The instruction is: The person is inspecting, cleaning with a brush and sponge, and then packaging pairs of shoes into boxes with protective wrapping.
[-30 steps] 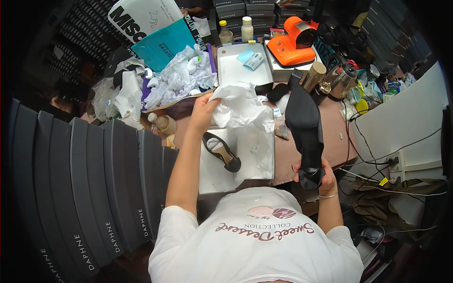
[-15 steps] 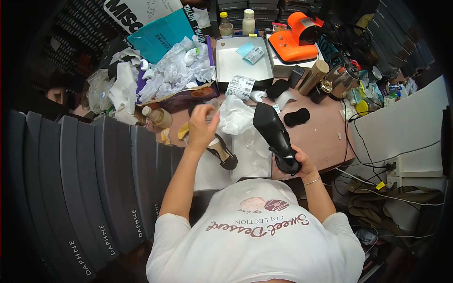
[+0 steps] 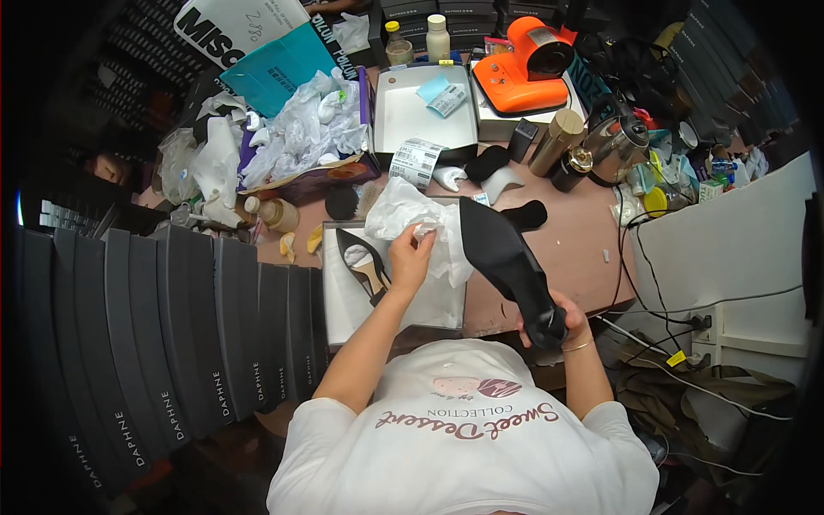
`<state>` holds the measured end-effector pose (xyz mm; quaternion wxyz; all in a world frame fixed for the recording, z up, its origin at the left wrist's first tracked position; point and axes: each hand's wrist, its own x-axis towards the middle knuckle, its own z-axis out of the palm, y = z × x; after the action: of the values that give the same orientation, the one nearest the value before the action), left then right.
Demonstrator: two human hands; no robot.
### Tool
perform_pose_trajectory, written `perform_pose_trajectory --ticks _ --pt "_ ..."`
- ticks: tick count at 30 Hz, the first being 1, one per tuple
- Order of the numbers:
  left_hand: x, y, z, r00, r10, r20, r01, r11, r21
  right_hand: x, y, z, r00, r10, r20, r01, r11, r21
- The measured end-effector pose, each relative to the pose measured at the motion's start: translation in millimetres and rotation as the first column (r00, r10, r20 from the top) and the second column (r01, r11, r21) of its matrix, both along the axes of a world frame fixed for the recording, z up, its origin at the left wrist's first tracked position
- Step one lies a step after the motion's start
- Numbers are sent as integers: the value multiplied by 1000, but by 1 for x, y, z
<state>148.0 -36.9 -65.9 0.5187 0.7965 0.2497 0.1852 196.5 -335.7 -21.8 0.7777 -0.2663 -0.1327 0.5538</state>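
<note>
My right hand [image 3: 571, 319] grips a black pointed shoe [image 3: 502, 257] by its heel end, with the dark sole turned up and the toe pointing away from me. My left hand [image 3: 410, 262] is pinched at the white tissue paper [image 3: 399, 210], beside the shoe's toe. Whether a separate small piece sits between those fingertips is hard to make out. A second black shoe [image 3: 354, 257] with a tan insole and white stuffing in its toe lies in an open white shoebox [image 3: 343, 313], left of my left hand. The tissue paper drapes over the box's far right part.
Stacked grey shoeboxes [image 3: 189, 335] line the left side. Behind are a carton of crumpled paper [image 3: 318, 129], an open box tray [image 3: 429, 129], an orange machine [image 3: 524, 77], and a kettle [image 3: 618, 142]. A black pad [image 3: 525, 215] lies past the shoe. Cables [image 3: 661, 326] hang at right.
My left hand has moved right, from above the boxed shoe to the tissue paper. The held shoe has shifted slightly right and nearer me, and the head view has turned somewhat.
</note>
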Motion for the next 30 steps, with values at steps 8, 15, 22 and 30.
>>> perform_pose_trajectory --ticks 8,15,22,30 --pt "-33 -33 48 956 85 281 2 955 -296 -10 10 41 888 356 289 -258 909 -326" --pt "-123 36 30 970 -201 -135 218 968 121 -81 32 19 954 16 299 95 932 -350" --pt "-118 8 49 781 -621 68 529 715 457 -151 53 13 976 -45 213 114 938 -326" --pt "-102 -11 70 765 -638 91 632 770 84 -207 19 -15 942 -277 -191 286 958 18"
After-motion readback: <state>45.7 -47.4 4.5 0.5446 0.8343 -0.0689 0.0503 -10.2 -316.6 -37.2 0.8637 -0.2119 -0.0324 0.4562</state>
